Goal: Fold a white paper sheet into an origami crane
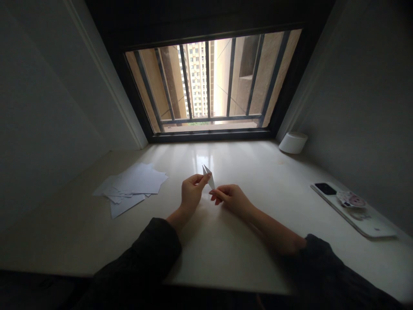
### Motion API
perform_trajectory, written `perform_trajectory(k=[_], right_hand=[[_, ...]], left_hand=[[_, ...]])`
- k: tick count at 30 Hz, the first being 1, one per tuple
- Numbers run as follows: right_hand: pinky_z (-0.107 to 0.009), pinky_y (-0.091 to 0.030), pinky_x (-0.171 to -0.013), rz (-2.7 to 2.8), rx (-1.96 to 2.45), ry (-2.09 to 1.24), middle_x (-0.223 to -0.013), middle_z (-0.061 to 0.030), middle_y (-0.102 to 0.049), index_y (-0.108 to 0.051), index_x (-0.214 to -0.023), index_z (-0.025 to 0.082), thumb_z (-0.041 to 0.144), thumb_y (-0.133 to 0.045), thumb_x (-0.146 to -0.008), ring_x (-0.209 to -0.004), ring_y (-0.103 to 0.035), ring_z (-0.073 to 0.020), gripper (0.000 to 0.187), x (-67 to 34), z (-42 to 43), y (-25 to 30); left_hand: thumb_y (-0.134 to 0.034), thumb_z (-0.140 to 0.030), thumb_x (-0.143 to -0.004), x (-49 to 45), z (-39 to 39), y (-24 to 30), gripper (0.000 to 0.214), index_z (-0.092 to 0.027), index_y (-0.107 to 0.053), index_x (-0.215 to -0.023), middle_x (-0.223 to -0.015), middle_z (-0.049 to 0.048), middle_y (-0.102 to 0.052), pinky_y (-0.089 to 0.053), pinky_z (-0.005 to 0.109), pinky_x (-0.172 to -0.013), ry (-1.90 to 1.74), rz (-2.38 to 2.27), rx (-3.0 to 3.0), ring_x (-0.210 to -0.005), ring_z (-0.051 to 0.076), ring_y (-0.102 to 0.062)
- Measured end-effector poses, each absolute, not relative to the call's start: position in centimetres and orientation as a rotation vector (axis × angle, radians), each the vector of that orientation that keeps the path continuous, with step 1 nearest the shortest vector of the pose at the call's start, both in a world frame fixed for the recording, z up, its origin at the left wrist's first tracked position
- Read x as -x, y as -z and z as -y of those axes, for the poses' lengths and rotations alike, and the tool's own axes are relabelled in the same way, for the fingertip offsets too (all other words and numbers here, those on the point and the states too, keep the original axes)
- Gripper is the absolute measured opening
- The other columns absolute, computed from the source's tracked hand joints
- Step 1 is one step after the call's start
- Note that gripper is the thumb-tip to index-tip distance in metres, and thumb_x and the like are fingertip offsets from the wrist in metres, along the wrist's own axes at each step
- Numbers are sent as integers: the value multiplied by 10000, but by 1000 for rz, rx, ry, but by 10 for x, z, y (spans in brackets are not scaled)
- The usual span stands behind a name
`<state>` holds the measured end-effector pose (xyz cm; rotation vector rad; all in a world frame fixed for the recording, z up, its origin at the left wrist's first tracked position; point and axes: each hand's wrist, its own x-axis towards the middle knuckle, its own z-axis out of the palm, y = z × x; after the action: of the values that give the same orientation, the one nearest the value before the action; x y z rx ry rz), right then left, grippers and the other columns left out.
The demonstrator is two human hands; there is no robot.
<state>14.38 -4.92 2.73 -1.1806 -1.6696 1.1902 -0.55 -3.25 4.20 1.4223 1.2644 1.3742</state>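
Note:
A small folded piece of white paper (211,182) is held up between my two hands, over the middle of the pale sill. Its upper end splits into two narrow points. My left hand (192,190) pinches it near the top between thumb and fingers. Lower down, my right hand (230,198) has thumb and forefinger closed at the paper's narrow bottom tip, the other fingers curled below. Part of the folded paper is hidden behind my left thumb and fingers.
Loose white paper sheets (140,180) lie in an untidy pile on the left of the sill (206,258). On the right rests a phone (351,211) with a round grip on its back. A white cylindrical object (293,143) stands near the barred window (208,86).

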Motion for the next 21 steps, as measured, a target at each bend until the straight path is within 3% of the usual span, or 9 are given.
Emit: perform_trajectory(k=[4,10,15,18,21], right_hand=[[-259,-446,-619,1621,1087,-1199,-696,-45,-692,-685,-720,166,497,-598,-760,-648,-615,-154,345,-142,48,-27],[-270,-430,-600,1499,1068,-1223,-633,-50,-665,-684,-702,156,534,-577,-762,-612,-592,-157,397,-143,47,-26],[-277,-419,-589,1385,1075,-1236,-609,-51,-648,-705,-738,147,553,-588,-738,-566,-553,-142,423,-142,46,-29],[-280,-404,-574,1347,1098,-1209,-592,-40,-636,-699,-714,158,540,-592,-737,-554,-537,-139,397,-141,45,-29],[-289,-392,-556,1333,1119,-1238,-591,-42,-637,-703,-714,167,511,-598,-748,-556,-539,-151,362,-140,46,-27]], left_hand=[[-644,-464,-712,5,34,-46,332,-150,-632,-606,-559,-13,-564,-396,240,-574,-1317,-1211,-1440,-559,107,-489],[-612,-462,-746,6,38,-44,323,-154,-645,-656,-617,12,-616,-431,250,-581,-1179,-1135,-1557,-607,140,-564],[-566,-357,-813,6,46,-64,248,-199,-598,-1000,-902,45,-628,-467,280,-694,-1476,-1288,-1781,-780,153,-591],[-497,-286,-860,3,81,-103,120,-210,-579,-904,-789,34,-609,-470,310,-707,-1646,-1142,-2021,-742,155,-576],[-474,-298,-856,7,147,-126,140,-296,-603,-910,-694,26,-615,-495,338,-618,-1507,-783,-2307,-679,184,-591]])
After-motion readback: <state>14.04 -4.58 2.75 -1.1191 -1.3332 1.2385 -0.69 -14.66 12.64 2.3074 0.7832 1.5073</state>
